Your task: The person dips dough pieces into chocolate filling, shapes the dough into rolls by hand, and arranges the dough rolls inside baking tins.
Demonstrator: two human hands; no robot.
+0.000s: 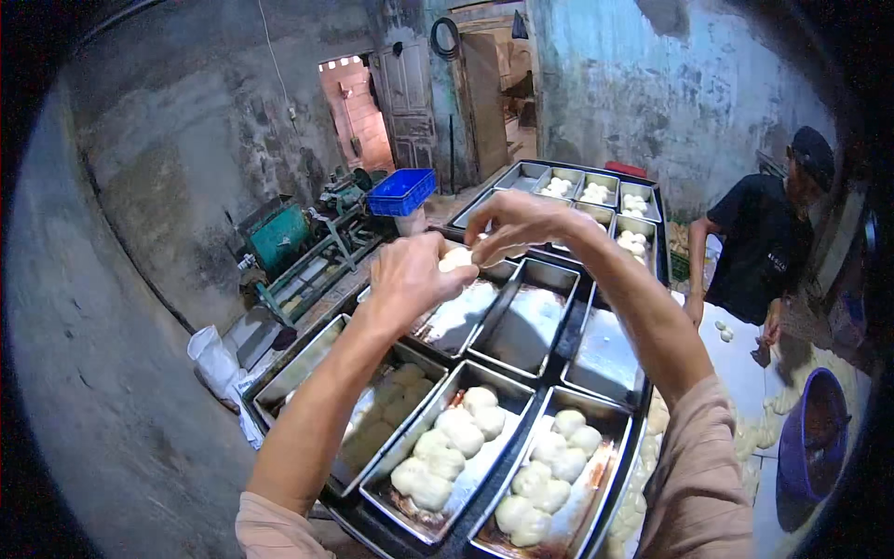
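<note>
Both of my hands meet over the metal loaf tins, around pale dough. My left hand (410, 279) is closed, with a dough ball (454, 260) between thumb and fingers. Just to its right, my right hand (521, 224) has its fingers curled down onto dough, partly hidden by the hands. Beneath them lie bare loaf tins, one of them a middle tin (523, 321). Closer to me, joined dough balls (447, 447) fill part of one tin, and more dough balls (549, 475) lie in the tin to its right. A shadowed tin at left also holds dough (396, 401).
Farther back, several tins hold dough clusters (596, 193). A blue crate (400, 192) and a green machine (279, 244) stand at left. On the right, a co-worker (759, 233) in dark clothing handles dough at a white table (745, 373) beside a purple tub (815, 438).
</note>
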